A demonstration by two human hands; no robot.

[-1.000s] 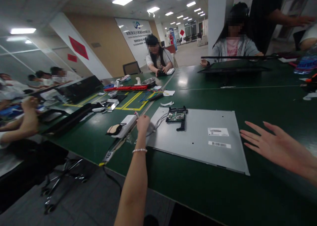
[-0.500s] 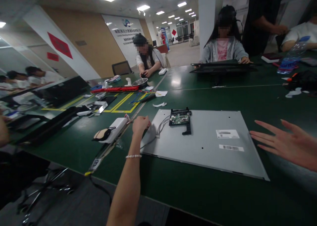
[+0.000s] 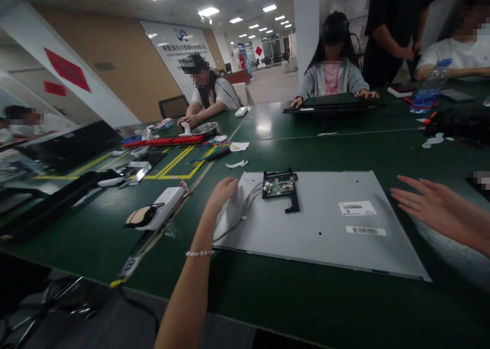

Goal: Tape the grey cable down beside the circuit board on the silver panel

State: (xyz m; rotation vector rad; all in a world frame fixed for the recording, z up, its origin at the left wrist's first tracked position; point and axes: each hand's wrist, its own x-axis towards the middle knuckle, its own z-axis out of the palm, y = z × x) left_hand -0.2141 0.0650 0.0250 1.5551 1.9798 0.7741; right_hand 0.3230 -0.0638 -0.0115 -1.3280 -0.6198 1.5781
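A grey metal panel (image 3: 325,226) lies flat on the green table (image 3: 306,298), with a small circuit board (image 3: 280,187) and thin wires (image 3: 245,206) at its far left corner. My left hand (image 3: 222,192) rests at that left corner with curled fingers, touching the panel's edge beside the wires; whether it grips anything is hidden. My right hand (image 3: 432,206) hovers just off the panel's right edge, fingers stretched out and spread, holding nothing. A bead bracelet (image 3: 199,253) circles my left wrist.
A white device with a tan and black pad (image 3: 153,214) lies left of my left hand. Farther left are tools, a red strip (image 3: 164,142), a metal bowl (image 3: 205,129) and yellow floor-tape lines. Several other people sit around the table; one opposite holds a dark monitor (image 3: 329,106).
The view has swung rightward and the panel sits more central. My left hand has shifted from a fist near the white device onto the panel's corner. My right hand stays spread.
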